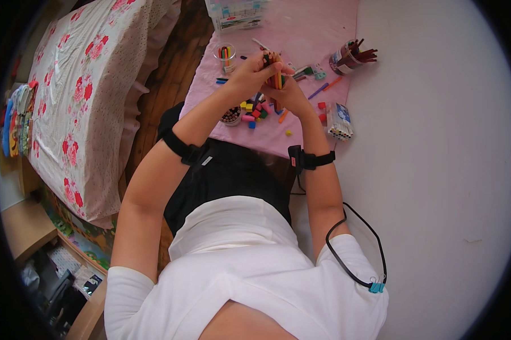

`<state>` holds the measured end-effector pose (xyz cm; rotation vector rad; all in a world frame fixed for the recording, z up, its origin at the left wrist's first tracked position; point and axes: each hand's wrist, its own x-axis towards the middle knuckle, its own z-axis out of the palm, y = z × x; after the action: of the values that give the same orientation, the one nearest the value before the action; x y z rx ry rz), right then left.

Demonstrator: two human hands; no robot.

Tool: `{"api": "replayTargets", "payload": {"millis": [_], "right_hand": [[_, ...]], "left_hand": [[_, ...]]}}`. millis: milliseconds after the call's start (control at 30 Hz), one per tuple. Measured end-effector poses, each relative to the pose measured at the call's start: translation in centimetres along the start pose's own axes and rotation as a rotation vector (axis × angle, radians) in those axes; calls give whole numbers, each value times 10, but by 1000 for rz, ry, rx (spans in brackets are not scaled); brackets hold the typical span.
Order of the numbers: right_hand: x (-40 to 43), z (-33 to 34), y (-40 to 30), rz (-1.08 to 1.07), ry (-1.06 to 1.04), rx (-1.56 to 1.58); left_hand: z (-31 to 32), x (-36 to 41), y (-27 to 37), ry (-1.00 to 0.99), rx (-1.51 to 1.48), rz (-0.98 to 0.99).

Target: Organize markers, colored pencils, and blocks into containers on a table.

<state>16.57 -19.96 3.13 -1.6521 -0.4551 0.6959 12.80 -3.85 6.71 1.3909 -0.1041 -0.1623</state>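
My left hand (253, 72) and my right hand (287, 91) meet above the pink-covered table, both closed around one bundle of colored pencils (276, 78). The bundle stands roughly upright between them. Just below the hands lie colored wooden blocks (256, 113) in a loose pile. Beside the pile stands a cup of pencils (231, 115) with dark barrels. A clear cup with bright markers (225, 57) is near my left hand. Right of my right hand, a purple marker (318, 91) and an orange marker (332, 83) lie on the cloth.
A tilted cup of dark red sticks or pencils (349, 59) stands at the table's right edge, by a white wall. Nearer lies a clear pack of markers (339, 123). A clear plastic box (238, 17) is at the back left. A bed with a floral cover (81, 97) stands left.
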Motion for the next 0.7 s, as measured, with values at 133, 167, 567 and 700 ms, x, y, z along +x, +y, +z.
{"api": "replayTargets", "payload": {"millis": [133,167,567,700], "right_hand": [[20,-19,41,-259,76,-149],[23,-22,51,-259,82,-149],[30,-43,107,-125,411,-585],[17,-32,77,-391,415,-455]], "left_hand": [[2,29,-26,48,72,91],[3,34,-32,43,73,91],[-16,42,-36,377,-201,166],[-37,19,-10,428,-166,68]]}}
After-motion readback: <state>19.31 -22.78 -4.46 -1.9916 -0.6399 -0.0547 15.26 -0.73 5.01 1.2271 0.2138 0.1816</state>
